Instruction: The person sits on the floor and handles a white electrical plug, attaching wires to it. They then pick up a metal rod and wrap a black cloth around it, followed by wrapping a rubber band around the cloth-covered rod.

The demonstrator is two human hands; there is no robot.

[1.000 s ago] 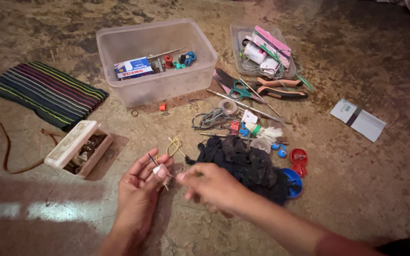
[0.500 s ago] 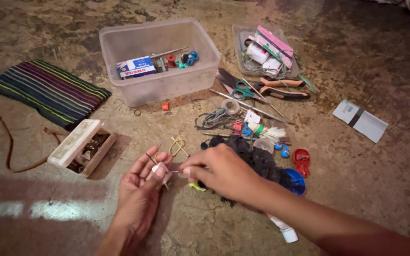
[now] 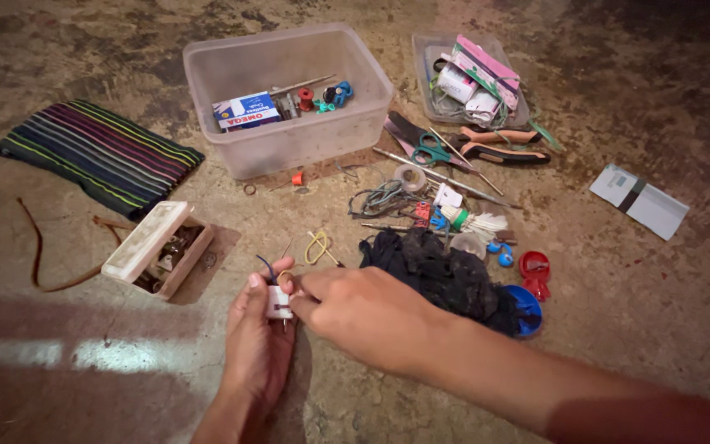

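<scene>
While both hands meet low in the middle of the floor, the left hand curls half closed around a small white block, thumb and forefinger pinching it from the sides, and the right hand comes in from three o'clock with its fingertips closed on the top of that same block, where a thin blue wire and a pale loop stick up. What exactly the right fingertips grip is too small to tell. The risk, as I judge it, is a slip: the block is tiny, both grips are fingertip-only, and a twist too hard could flick it out toward the black cloth at two o'clock, where a small white part would be easy to lose among the folds. A tug on the blue wire could also pull it free. Just at eleven o'clock sits an open little white box of small parts; a stray elbow or wrist could tip it. The yellow rubber band lies loose at twelve o'clock, close enough to snag.
</scene>
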